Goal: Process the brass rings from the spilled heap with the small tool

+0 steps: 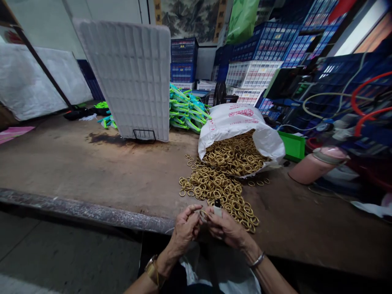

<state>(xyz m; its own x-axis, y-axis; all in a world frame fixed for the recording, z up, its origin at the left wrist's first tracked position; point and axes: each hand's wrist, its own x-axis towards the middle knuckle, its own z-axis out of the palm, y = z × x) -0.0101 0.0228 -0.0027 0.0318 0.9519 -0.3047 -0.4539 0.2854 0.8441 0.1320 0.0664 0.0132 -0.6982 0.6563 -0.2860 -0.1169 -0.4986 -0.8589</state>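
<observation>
At the table's front edge my two hands meet, fingers closed around one gold ring [203,214]. My left hand [184,228] pinches at the ring's left side. My right hand [227,228] grips it from the right; a small pale piece with a black tip [217,203] shows at its fingers, too small to name. Just beyond the hands spreads a pile of gold rings [216,183]. It spills from the open mouth of a white woven sack [232,116] lying on its side, with more rings inside.
A tall white ribbed panel [131,77] stands upright on the wooden table [76,167]. Behind it lie green and turquoise plastic pieces [186,108]. A green tray [292,146] and a pink cylinder [320,163] are at right, near hoses. Stacked crates [260,43] line the back.
</observation>
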